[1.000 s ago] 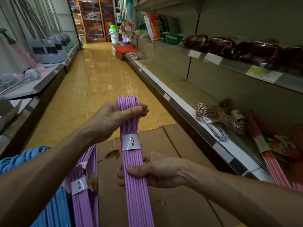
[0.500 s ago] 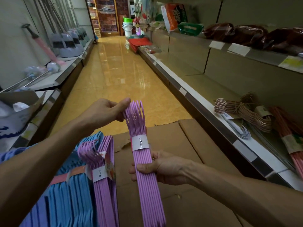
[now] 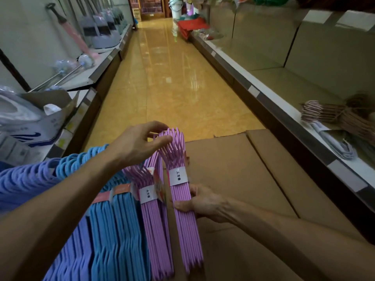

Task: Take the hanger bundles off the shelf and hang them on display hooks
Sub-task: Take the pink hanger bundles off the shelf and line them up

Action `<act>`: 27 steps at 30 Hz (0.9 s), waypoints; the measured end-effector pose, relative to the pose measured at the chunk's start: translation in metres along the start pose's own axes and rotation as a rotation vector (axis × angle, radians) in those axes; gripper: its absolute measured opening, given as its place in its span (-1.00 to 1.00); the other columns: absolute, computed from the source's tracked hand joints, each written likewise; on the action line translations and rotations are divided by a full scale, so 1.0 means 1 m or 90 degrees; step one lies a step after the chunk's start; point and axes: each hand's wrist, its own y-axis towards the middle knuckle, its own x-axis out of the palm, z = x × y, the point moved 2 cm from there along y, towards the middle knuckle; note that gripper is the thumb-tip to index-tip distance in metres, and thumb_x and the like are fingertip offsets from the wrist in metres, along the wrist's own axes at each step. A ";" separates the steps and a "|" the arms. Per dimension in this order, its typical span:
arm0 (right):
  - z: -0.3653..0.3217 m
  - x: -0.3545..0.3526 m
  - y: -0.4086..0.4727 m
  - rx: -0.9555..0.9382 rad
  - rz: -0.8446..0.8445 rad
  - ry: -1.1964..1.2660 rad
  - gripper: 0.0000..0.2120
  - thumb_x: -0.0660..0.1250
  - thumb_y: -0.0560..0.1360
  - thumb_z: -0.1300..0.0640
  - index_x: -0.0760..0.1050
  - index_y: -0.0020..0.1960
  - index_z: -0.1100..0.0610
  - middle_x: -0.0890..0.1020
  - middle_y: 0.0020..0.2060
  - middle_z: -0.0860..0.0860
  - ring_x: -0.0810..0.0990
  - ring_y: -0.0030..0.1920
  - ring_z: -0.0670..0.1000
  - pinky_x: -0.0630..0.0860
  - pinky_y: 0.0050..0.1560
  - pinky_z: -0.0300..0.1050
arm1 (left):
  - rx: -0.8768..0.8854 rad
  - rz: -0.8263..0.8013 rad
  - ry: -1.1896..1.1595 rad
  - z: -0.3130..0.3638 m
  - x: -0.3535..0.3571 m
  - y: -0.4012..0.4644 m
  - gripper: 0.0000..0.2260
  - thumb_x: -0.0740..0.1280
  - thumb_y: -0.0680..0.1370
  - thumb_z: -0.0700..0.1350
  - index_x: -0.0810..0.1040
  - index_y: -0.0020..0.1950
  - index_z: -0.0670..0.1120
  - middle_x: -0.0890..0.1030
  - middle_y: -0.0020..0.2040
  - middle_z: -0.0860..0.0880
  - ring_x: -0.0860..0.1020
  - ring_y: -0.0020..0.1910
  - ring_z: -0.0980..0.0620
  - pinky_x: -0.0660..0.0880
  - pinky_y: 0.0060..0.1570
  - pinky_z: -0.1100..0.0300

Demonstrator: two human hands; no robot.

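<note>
Where the right hand (image 3: pixel 199 203) curls its fingers and thumb round the shafts of a purple hanger bundle (image 3: pixel 180 179), just below the white paper band (image 3: pixel 178 176), the bundle lies tilted over a brown cardboard box (image 3: pixel 243 179). Left hand (image 3: pixel 140 142): fingers relaxed and spread, tips touching the fanned hooks at the bundle's far end, gripping nothing. Just beside it lies a second purple bundle (image 3: pixel 150 209), then light-blue hangers (image 3: pixel 109 230) and darker blue ones (image 3: pixel 22 183) under the left forearm. Farther right, a low shelf (image 3: pixel 284 110) carries brown hanger bundles (image 3: pixel 332 114). Mops (image 3: pixel 69 35) lean along the left wall; a glossy yellow floor (image 3: pixel 168 78) runs between.
</note>
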 end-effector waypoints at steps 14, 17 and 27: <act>0.037 0.018 0.047 0.077 0.003 -0.065 -0.74 0.40 0.53 0.22 0.57 0.22 0.13 0.67 0.11 0.05 0.65 0.13 0.05 0.59 0.17 0.00 | -0.072 -0.065 0.117 -0.042 0.021 -0.006 -0.46 0.21 0.57 0.24 0.38 0.47 -0.01 0.53 0.38 -0.09 0.52 0.28 -0.03 0.41 0.11 0.17; 0.041 0.022 0.052 0.078 0.003 -0.058 -0.72 0.43 0.51 0.20 0.58 0.22 0.10 0.68 0.12 0.04 0.65 0.15 0.05 0.57 0.24 0.10 | -0.075 -0.082 0.127 -0.043 0.027 -0.005 -0.46 0.18 0.61 0.21 0.32 0.51 -0.02 0.50 0.40 -0.14 0.51 0.29 -0.08 0.41 0.08 0.16; 0.022 0.018 0.046 0.043 -0.018 -0.201 -0.75 0.41 0.54 0.11 0.51 0.20 0.01 0.62 0.17 0.01 0.59 0.22 0.05 0.52 0.30 0.11 | -0.103 -0.092 0.120 -0.038 0.028 -0.003 -0.51 0.22 0.62 0.14 0.34 0.49 -0.05 0.54 0.33 -0.12 0.53 0.09 0.02 0.43 -0.05 0.24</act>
